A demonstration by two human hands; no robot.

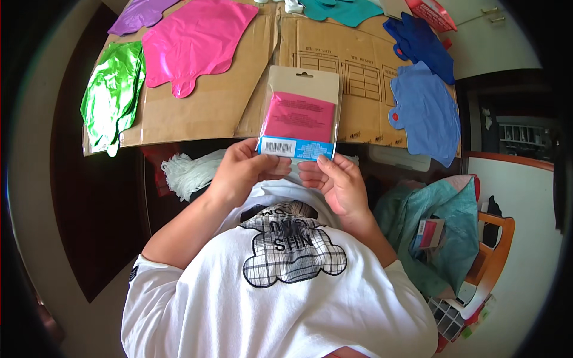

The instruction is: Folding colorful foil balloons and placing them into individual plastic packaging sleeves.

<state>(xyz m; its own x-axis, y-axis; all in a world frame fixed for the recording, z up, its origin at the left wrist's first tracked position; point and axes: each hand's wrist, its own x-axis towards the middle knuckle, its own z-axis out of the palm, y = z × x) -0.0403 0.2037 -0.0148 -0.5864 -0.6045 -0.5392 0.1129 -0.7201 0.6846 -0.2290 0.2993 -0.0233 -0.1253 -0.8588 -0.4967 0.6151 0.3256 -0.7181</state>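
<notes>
Between my two hands is a flat clear plastic packet (300,116) with a hang hole at its top, a pink folded sheet inside and a blue strip with a barcode along its lower edge. My left hand (242,170) pinches its lower left corner with the thumb in front. The lower right corner is gripped by my right hand (339,182), thumb on the blue strip, fingers curled behind. The packet stands tilted up in front of the near edge of a cardboard-covered table (203,110).
Flat foil balloons lie on the cardboard: green (113,92), pink (200,39), purple (140,13), teal (340,11), dark blue (421,48) and light blue (427,110). At right, a green bag (400,221) with a similar packet (428,232) rests by a wooden chair (504,238). White stringy material (191,170) sits below the table edge.
</notes>
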